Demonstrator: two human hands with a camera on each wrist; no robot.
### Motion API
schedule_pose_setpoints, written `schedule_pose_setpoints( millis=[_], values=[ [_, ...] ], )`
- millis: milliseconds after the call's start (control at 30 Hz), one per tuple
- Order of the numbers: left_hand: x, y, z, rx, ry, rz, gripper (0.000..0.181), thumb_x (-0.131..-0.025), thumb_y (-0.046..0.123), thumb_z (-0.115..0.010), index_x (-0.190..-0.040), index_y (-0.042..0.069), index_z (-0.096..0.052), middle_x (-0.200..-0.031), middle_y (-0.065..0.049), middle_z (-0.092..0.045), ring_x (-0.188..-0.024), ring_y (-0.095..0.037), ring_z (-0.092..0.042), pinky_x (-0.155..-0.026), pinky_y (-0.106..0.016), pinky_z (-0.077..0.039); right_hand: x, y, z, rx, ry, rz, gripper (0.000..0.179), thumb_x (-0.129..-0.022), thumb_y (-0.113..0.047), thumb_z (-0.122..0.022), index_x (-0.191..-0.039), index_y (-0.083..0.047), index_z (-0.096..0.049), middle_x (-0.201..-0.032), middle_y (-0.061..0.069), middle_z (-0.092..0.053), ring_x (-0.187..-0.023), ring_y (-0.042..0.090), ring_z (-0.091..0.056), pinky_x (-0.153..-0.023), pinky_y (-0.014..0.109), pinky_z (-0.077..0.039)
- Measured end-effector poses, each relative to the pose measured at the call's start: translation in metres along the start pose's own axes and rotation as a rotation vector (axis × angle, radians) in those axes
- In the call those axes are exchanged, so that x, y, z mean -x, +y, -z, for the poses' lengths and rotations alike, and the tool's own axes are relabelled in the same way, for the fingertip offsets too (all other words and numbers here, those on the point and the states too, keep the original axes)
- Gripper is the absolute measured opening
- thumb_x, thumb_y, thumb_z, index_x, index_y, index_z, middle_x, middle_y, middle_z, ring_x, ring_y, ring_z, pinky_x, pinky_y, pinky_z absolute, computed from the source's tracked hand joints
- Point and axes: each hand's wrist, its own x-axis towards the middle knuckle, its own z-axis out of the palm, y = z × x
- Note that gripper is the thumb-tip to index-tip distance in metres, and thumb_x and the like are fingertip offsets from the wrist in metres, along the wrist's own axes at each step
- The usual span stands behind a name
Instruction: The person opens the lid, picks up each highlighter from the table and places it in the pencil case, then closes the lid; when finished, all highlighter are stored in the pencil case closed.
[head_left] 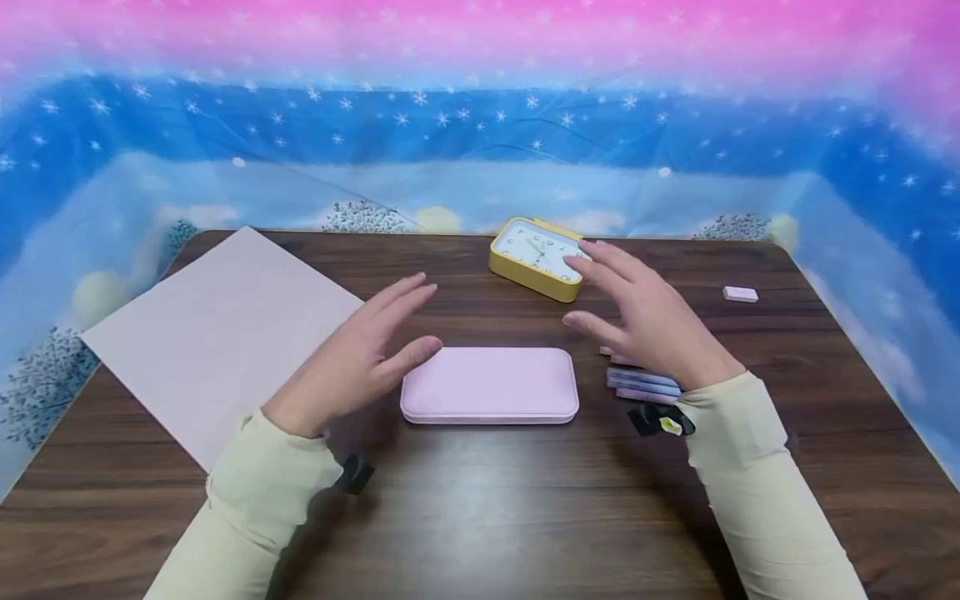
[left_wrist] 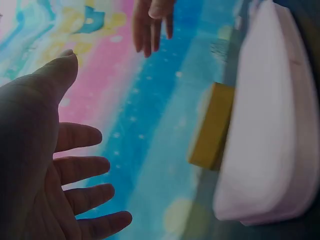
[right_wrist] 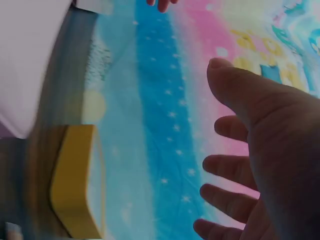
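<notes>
A pale pink pencil case (head_left: 489, 385), closed, lies on the dark wooden table between the two hands. The left hand (head_left: 363, 358) hovers at its left, fingers straight and spread, the thumb overlapping the case's upper left corner in the head view. Over the right side hovers the right hand (head_left: 637, 312), also with extended fingers and holding nothing; its fingertips overlap the edge of a yellow clock (head_left: 536, 260) in that view. Several pens (head_left: 643, 385) in pink and blue lie partly hidden beneath the right wrist. In the left wrist view the case (left_wrist: 265, 120) stands large at the right.
A large pale sheet (head_left: 225, 333) lies at an angle on the left of the table (head_left: 480, 533), partly under the left arm in view. A small white eraser-like block (head_left: 740, 294) sits at the far right. Patterned cloth (head_left: 480, 125) hangs behind and around the table.
</notes>
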Motion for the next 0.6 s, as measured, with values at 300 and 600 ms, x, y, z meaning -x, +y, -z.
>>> schedule_pose_setpoints(
  millis=[300, 600],
  values=[
    [0.027, -0.018, -0.017, 0.032, -0.046, 0.063, 0.074, -0.092, 0.047, -0.064, -0.151, 0.011, -0.039, -0.156, -0.009, -0.038, -0.145, -0.030, -0.033, -0.116, -0.051, -0.028, 0.020, -0.011, -0.025, 0.002, -0.103, 0.161, 0.059, -0.088, -0.042, -0.072, -0.139, -0.018, -0.057, -0.148, 0.008, -0.050, -0.136, 0.030, -0.046, -0.108, 0.052, -0.039],
    [0.039, -0.035, -0.047, 0.085, -0.038, 0.095, 0.090, -0.082, 0.046, -0.077, -0.150, 0.004, -0.037, -0.153, -0.014, -0.041, -0.142, -0.031, -0.037, -0.115, -0.049, -0.031, 0.042, -0.014, -0.052, 0.003, -0.197, 0.252, 0.058, -0.085, -0.044, -0.075, -0.135, -0.019, -0.060, -0.144, 0.007, -0.054, -0.134, 0.026, -0.049, -0.106, 0.049, -0.043]
  ],
)
